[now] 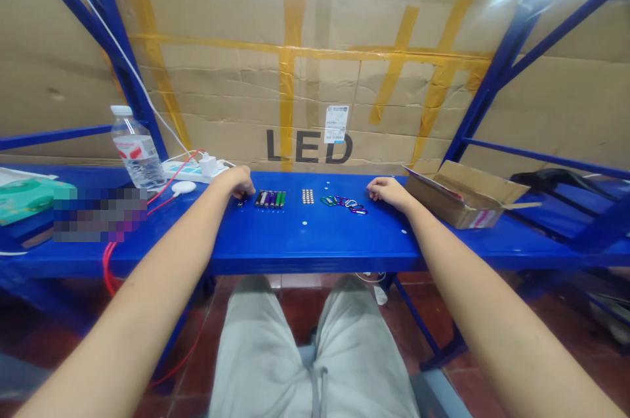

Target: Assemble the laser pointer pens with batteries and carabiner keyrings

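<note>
My left hand (241, 182) rests on the blue table with its fingers curled down over small dark pieces (242, 203); what lies under the fingertips is hidden. Just right of it is a row of short coloured metal tubes (270, 199), like mini flashlights, in black, silver, purple, blue and green. Button cells (308, 196) sit in a neat block at the middle. Several coloured carabiners (344, 203) lie overlapping in a chain farther right. Beyond them my right hand (386, 191) rests loosely closed on the table, with nothing visible in it.
An open cardboard box (462, 198) stands at the right. On the left are a water bottle (136, 152), a power strip (189, 170), a round white piece (184, 188), red cable (111, 260) and a green packet (34, 198). A large cardboard sheet (221, 90) backs the table.
</note>
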Demonstrator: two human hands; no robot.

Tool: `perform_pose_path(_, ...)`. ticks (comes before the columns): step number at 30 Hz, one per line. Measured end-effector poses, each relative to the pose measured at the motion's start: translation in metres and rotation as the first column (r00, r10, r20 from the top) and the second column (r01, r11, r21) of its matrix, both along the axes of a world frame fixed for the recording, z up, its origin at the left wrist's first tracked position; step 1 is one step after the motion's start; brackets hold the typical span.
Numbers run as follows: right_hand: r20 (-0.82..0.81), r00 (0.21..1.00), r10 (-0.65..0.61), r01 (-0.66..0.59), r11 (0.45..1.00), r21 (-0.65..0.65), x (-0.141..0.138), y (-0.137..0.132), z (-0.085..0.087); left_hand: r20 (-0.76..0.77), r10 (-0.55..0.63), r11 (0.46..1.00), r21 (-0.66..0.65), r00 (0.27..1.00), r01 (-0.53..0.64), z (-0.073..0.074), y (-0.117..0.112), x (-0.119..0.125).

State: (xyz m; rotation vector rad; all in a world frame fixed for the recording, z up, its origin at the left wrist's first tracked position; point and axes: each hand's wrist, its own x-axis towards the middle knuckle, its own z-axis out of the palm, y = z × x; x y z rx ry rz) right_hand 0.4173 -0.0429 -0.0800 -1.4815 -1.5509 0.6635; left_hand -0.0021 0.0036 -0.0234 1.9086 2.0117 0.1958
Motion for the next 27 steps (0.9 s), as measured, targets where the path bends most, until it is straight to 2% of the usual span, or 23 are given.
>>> perform_pose_path(3,0.007,1.0,-0.019,0.019,1.0,0.011,-0.001,0.0,0.001,-0.007,0.021,0.997,0.077,1.0,-0.021,0.007,-0.002,-0.003)
perform_pose_path(5,0.007,0.999,-0.046,0.045,0.999,0.027,-0.002,0.0,0.004,0.078,-0.014,0.988,0.155,0.997,0.002,0.015,-0.004,-0.006)
perform_pose_path(6,0.006,0.999,-0.052,0.052,0.998,0.044,-0.004,0.0,0.006,0.174,-0.082,0.978,0.202,0.981,0.046,0.019,-0.007,-0.005)
perform_pose_path(7,0.003,0.999,-0.05,0.05,0.996,0.067,-0.006,-0.001,0.008,0.304,-0.188,0.962,0.25,0.934,0.112,0.022,-0.011,-0.002)
perform_pose_path(9,-0.005,1.0,-0.023,0.024,0.993,0.118,-0.012,-0.001,0.012,0.498,-0.46,0.884,0.335,0.735,0.326,0.027,-0.021,0.012)
perform_pose_path(10,-0.006,1.0,-0.008,0.009,0.991,0.137,-0.015,-0.001,0.014,0.53,-0.552,0.833,0.379,0.644,0.403,0.027,-0.027,0.023)
perform_pose_path(12,0.004,1.0,0.015,-0.016,0.988,0.155,-0.02,-0.001,0.015,0.473,-0.684,0.729,0.423,0.555,0.538,0.022,-0.04,0.051)
perform_pose_path(14,0.036,0.999,0.028,-0.033,0.987,0.156,-0.024,-0.001,0.015,0.315,-0.786,0.618,0.388,0.532,0.684,0.012,-0.052,0.079)
perform_pose_path(16,0.07,0.997,0.036,-0.046,0.988,0.149,-0.025,0.0,0.013,0.188,-0.833,0.553,0.337,0.521,0.762,0.0,-0.06,0.101)
perform_pose_path(18,0.091,0.995,0.033,-0.047,0.988,0.146,-0.024,0.002,0.01,0.127,-0.861,0.507,0.306,0.493,0.806,-0.01,-0.064,0.112)
perform_pose_path(20,0.101,0.994,0.028,-0.043,0.988,0.148,-0.022,0.005,0.008,0.128,-0.874,0.485,0.285,0.469,0.827,-0.016,-0.066,0.116)
perform_pose_path(22,0.103,0.994,0.029,-0.044,0.988,0.148,-0.021,0.007,0.006,0.158,-0.872,0.49,0.274,0.464,0.828,-0.018,-0.065,0.115)
perform_pose_path(24,0.103,0.994,0.031,-0.046,0.989,0.142,-0.02,0.009,0.006,0.202,-0.855,0.518,0.293,0.477,0.804,-0.017,-0.063,0.112)
perform_pose_path(27,0.102,0.994,0.028,-0.041,0.99,0.136,-0.02,0.009,0.006,0.25,-0.819,0.573,0.407,0.516,0.712,-0.011,-0.057,0.106)
